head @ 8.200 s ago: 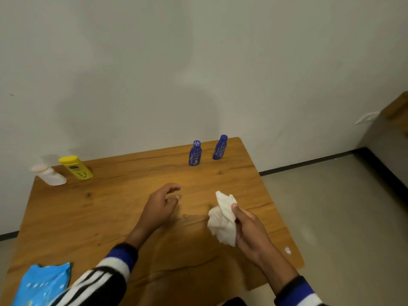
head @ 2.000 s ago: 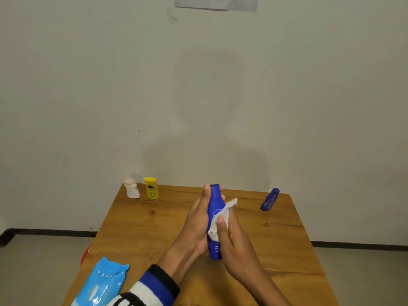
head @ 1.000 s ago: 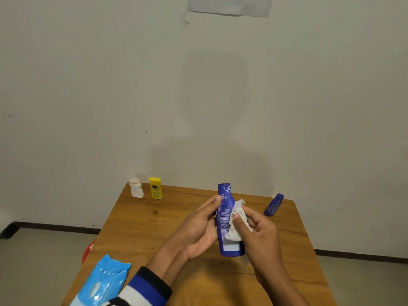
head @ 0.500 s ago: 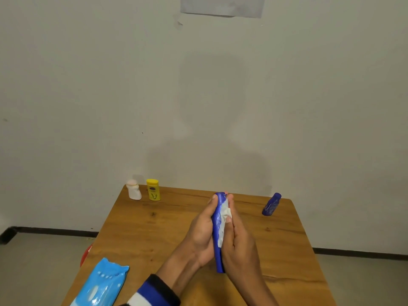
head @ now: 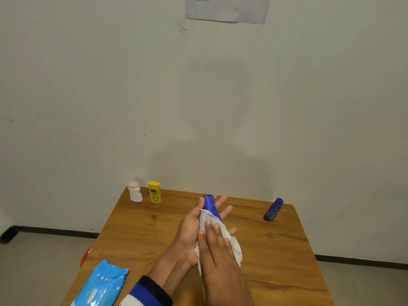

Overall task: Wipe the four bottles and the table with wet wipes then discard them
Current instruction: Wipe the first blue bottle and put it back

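Note:
My left hand (head: 187,230) holds a blue bottle (head: 210,206) above the wooden table (head: 143,235), thumb along its left side and fingers spread behind it. My right hand (head: 217,250) lies flat with straight fingers, pressing a white wet wipe (head: 235,246) against the bottle's lower body, which is hidden. A second blue bottle (head: 273,210) stands tilted at the back right. A yellow bottle (head: 154,192) and a white bottle (head: 135,192) stand side by side at the back left corner.
A light blue pack of wipes (head: 102,286) lies at the table's near left edge. Something red (head: 85,257) shows on the floor beside the table's left side. The table stands against a white wall with a paper note (head: 227,7) taped high up.
My left hand picked one blue bottle up from the back of the table. My right hand has been rubbing the wipe along it and now sits lower, over the bottle's bottom half.

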### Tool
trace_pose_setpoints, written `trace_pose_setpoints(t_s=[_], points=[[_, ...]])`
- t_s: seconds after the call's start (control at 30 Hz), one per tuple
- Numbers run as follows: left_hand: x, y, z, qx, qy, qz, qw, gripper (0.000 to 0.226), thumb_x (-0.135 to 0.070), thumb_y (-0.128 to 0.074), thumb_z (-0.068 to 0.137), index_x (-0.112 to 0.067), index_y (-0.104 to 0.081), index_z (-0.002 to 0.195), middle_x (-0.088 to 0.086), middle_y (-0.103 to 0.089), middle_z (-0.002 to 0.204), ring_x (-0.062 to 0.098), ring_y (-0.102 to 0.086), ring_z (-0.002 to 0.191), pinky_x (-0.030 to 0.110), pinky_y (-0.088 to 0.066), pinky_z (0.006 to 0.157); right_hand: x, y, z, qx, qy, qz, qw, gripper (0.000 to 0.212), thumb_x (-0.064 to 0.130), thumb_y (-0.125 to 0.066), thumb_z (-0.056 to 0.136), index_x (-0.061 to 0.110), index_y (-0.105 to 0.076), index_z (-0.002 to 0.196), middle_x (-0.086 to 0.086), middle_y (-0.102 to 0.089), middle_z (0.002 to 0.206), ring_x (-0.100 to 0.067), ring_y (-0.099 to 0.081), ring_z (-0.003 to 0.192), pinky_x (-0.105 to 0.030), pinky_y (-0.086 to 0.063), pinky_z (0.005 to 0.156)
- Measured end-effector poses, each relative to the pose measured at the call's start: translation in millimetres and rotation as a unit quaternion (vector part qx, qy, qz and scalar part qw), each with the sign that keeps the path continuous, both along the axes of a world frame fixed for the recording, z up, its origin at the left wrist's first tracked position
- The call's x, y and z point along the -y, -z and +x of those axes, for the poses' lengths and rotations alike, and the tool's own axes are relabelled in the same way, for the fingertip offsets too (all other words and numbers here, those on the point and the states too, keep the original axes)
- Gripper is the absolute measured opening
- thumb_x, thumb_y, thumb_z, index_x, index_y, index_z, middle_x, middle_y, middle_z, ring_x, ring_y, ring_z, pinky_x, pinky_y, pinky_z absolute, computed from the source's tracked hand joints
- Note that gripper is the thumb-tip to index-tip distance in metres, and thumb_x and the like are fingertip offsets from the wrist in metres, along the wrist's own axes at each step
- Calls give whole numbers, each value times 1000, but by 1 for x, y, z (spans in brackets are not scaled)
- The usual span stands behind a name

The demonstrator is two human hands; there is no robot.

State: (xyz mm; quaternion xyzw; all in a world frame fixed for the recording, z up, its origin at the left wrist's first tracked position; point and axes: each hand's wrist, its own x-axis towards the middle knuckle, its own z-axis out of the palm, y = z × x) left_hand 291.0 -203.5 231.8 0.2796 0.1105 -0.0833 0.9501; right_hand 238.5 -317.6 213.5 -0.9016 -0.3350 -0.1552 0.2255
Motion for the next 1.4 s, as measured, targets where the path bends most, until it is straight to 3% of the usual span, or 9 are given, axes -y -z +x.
trace_pose_setpoints(t_s=[0.13,0.3,0.47,0.6,0.83,1.1,1.23,1.3,1.4], points=[[4,-11,-3,7,23,-22,999,44,-41,-41,99,-15,-71,117,7,-64,135,29,-54,131,63,-29,114,8,-26,16,-27,-17,128,991,43,9,-42,93,-2,-59,131,-10,-53,142,-16,-43,133,-20,-32,110],[22,-12,-11,12,81,-17,997,49,-43,-39,102,-13,-67,128,6,-59,140,29,-51,135,48,-28,120,2,-45,43,-30,48,149,987,50,3,-47,89,15,-57,137,1,-52,146,-12,-47,136,-26,-45,106],[3,-12,-5,11,28,-29,999,46,-36,-36,102,-11,-67,125,7,-58,142,30,-50,135,61,-34,110,12,-27,12,8,-38,125,991,44,16,-43,94,4,-60,132,-7,-54,144,-18,-46,137,-40,-51,100],[-10,-10,-7,13,-5,-23,1000,46,-41,-39,101,-13,-54,133,7,-59,140,31,-52,133,67,-33,107,27,-14,3,10,-110,164,980,37,23,-43,102,4,-72,116,-5,-63,134,-12,-55,130,-29,-50,101],[16,-8,-11,-10,25,-50,998,41,-41,-42,101,-12,-68,114,12,-60,139,36,-52,132,52,-30,117,11,-38,35,-4,-49,189,981,41,-7,-66,77,7,-72,116,-7,-70,123,-6,-57,122,-25,-48,103],[-11,-10,0,11,-40,-51,998,35,-39,-44,98,-11,-60,109,12,-68,123,35,-62,121,62,-47,96,8,-9,-30,90,-153,322,930,40,31,-33,102,36,-62,75,28,-66,99,10,-68,90,-4,-44,91],[-13,-6,-1,10,-62,-39,997,37,-39,-48,97,-10,-57,117,12,-67,127,34,-62,121,60,-43,102,40,-55,0,-74,-96,371,921,26,-8,-62,81,12,-78,87,7,-75,102,-12,-72,96,-22,-53,88],[-12,-4,-1,-2,-48,-36,998,40,-41,-48,98,-10,-57,121,12,-66,127,33,-62,121,55,-37,110,41,-74,24,-113,-41,389,913,31,-6,-59,79,15,-78,93,11,-75,102,-10,-70,101,-24,-54,87],[11,-4,-9,-47,-2,-14,999,46,-44,-50,97,-6,-69,114,16,-70,110,30,-68,97,44,-51,91,24,-78,50,-184,11,319,930,33,6,-56,84,22,-76,106,14,-73,109,-2,-66,105,-25,-55,89]])
